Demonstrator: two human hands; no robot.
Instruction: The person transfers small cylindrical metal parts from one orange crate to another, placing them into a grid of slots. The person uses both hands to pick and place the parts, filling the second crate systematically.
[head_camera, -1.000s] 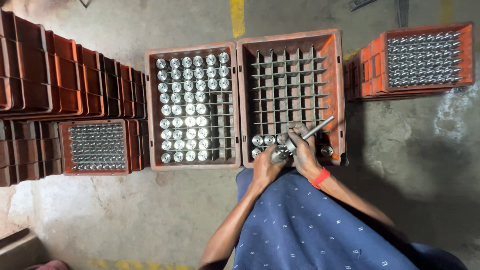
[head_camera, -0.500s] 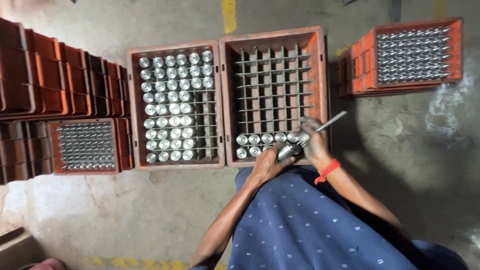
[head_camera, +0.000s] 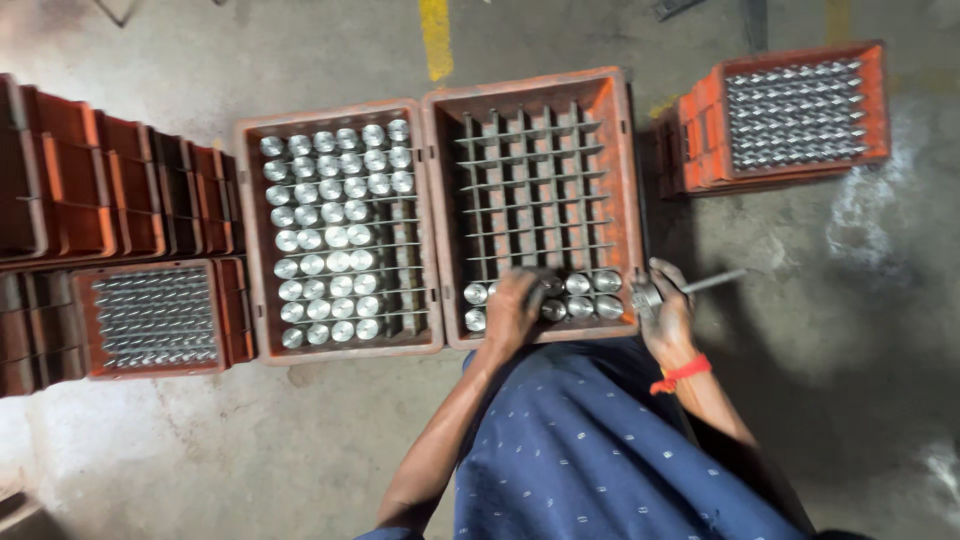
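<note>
An orange crate with a metal divider grid (head_camera: 620, 180) lies on the floor in front of me, with shiny metal cylinders (head_camera: 590, 295) standing in its nearest rows. My left hand (head_camera: 515, 308) reaches into that near row and covers one cylinder; whether it grips it I cannot tell. My right hand (head_camera: 668, 312), with a red band at the wrist, sits at the crate's near right corner, closed on a metal part with a thin rod (head_camera: 700, 285) that sticks out to the right.
A second orange crate (head_camera: 255, 250) to the left is nearly full of the same cylinders. Another filled crate (head_camera: 800, 115) stands far right, one more (head_camera: 150, 318) at the left, beside stacks of dark red crates (head_camera: 100, 190). Grey concrete floor with a yellow line (head_camera: 435, 35).
My left hand has moved from the part my right hand holds into the near row of the grid crate. My right hand with the rod part has shifted right, past the crate's corner.
</note>
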